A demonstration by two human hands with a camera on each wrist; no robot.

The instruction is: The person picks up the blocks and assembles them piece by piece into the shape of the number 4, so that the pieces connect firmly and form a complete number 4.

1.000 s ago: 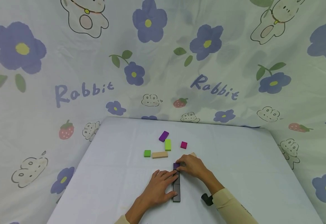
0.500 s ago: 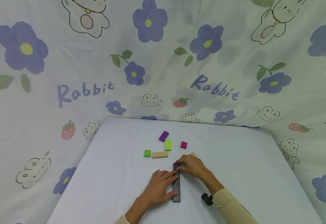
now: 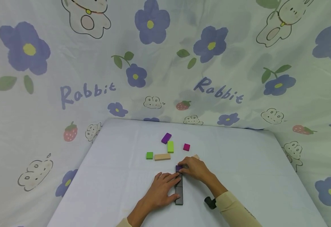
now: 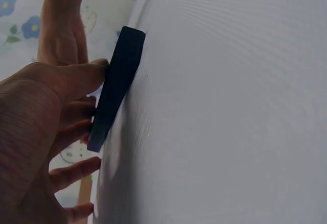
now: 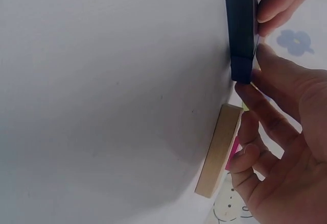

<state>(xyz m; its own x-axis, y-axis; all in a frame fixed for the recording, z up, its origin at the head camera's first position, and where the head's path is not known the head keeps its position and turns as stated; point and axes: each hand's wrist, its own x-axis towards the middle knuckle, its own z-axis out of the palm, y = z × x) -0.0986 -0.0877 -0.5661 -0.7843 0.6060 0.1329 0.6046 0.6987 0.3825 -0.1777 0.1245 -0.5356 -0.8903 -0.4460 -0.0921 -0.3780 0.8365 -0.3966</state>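
Two black rectangular blocks (image 3: pixel 179 196) lie end to end on the white table, forming a straight strip. A small dark purple block (image 3: pixel 178 168) sits at the strip's far end, in line with it. My right hand (image 3: pixel 195 167) pinches this small block between thumb and index finger; the right wrist view shows the block (image 5: pixel 241 70) at the fingertips, bluish there. My left hand (image 3: pixel 161 190) rests along the strip's left side with fingers spread, its thumb at the nearer black block and fingertips over the farther one. The left wrist view shows the strip (image 4: pixel 118 76) edge-on beside the thumb.
Beyond the hands lie a purple block (image 3: pixel 166 138), a lime block (image 3: pixel 170 147), a green block (image 3: pixel 149 155), a magenta block (image 3: pixel 186 147) and a wooden block (image 3: pixel 162 157). Another wooden block (image 5: pixel 220 150) lies behind my right hand. A black object (image 3: pixel 210 202) is by the right sleeve.
Both hands and all the blocks stay in place. Only the head view shifts very slightly.
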